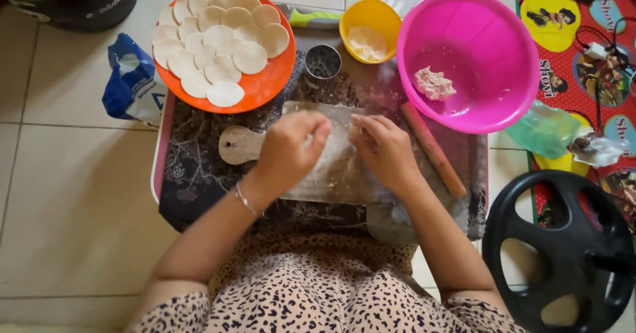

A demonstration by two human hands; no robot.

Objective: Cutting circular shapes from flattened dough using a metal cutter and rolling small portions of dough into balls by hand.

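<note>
Both hands press a thin sheet of dough [338,167] on a wooden board [238,145]. The left hand [291,149] has a loosely curled grip; the right hand [386,151] pinches the sheet's edge. A rolling pin [434,151] lies just right of it.

Glossy pink plastic bowl [490,15], matt wooden rolling pin [434,149], floured wooden board [240,144], shiny metal cutter ring [322,61].
</note>
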